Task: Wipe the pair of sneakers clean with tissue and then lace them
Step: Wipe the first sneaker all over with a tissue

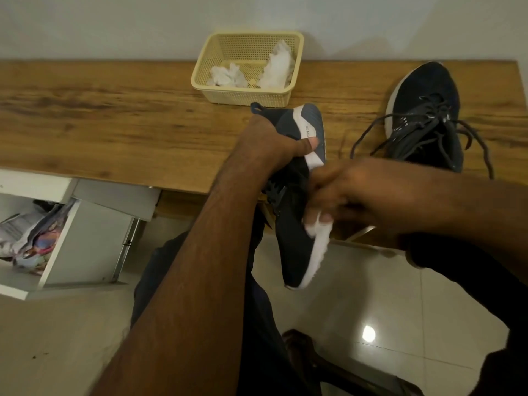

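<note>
Wooden table (114, 115), two sneakers, one basket (245, 92)

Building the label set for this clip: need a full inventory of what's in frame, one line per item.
held sneaker: 1, dark navy with white sole, in both hands over the table's front edge
second sneaker: 1, dark, laces loose, on the table at right
tissue: 1 wad, white, pressed on the held sneaker's sole
used tissues: several, white, crumpled in the basket
basket: 1, cream plastic, back of the table by the wall
table: 1, wood-grain
drawer unit: 1, white, open, papers inside, lower left
left hand: grips the held sneaker's heel
right hand: blurred, holds the tissue
</note>
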